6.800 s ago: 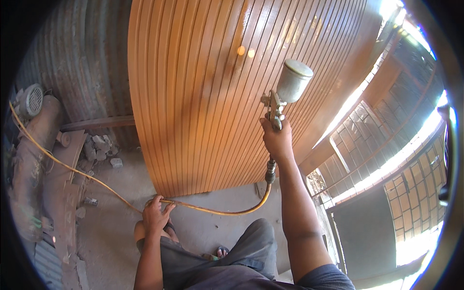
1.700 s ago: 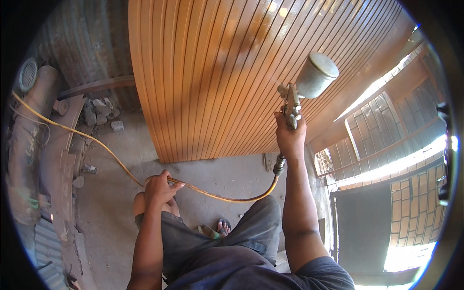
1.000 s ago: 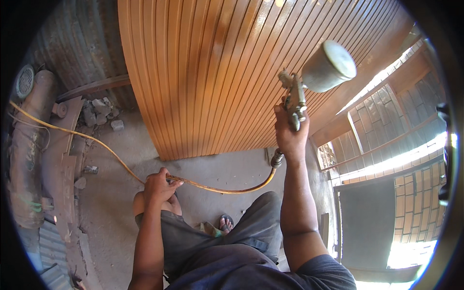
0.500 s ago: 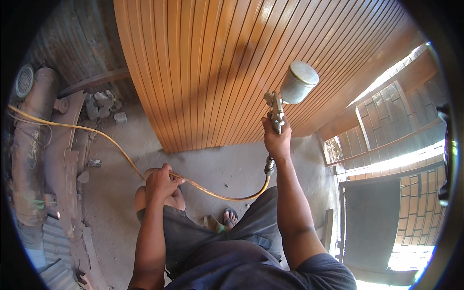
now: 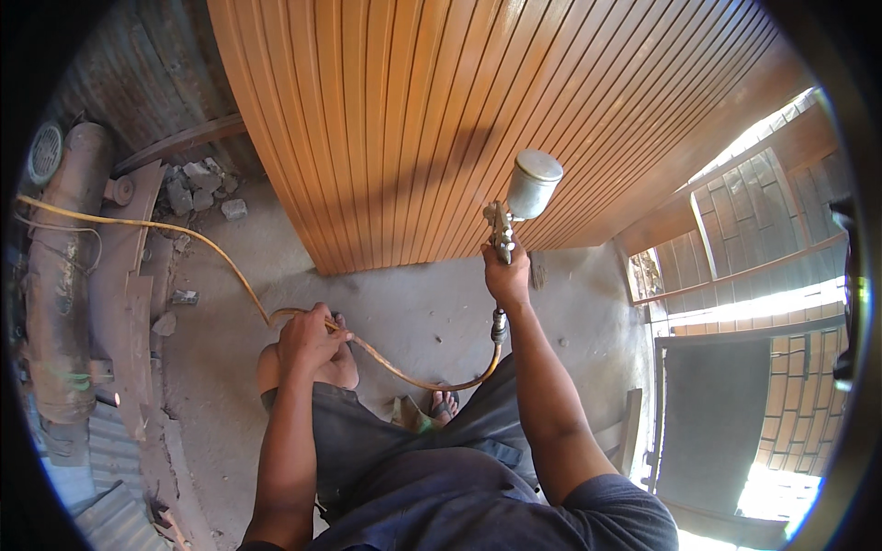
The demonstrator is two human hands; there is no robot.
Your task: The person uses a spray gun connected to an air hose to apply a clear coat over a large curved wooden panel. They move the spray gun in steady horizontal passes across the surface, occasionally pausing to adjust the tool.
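My right hand (image 5: 508, 274) is wrapped round the handle of a metal spray gun (image 5: 501, 231), whose silver paint cup (image 5: 535, 184) stands up at its right. The gun points at a large orange-brown slatted wooden panel (image 5: 386, 138), apart from it. From a fitting below the handle, a yellow air hose (image 5: 413, 377) curves down and left to my left hand (image 5: 310, 340). That hand is closed round the hose over my left knee. Shadows of the gun and arm fall on the slats.
On the left lies a rusty cylindrical tank (image 5: 69, 275), with the hose running over it. Broken concrete chunks (image 5: 197, 184) rest on the floor by a corrugated metal wall (image 5: 156, 73). At the right are a dark board (image 5: 712, 413) and a brick-patterned wall (image 5: 799, 395).
My right hand has brought the spray gun lower and slightly left, nearer to me. My left hand still grips the hose, which now bends more sharply beside it.
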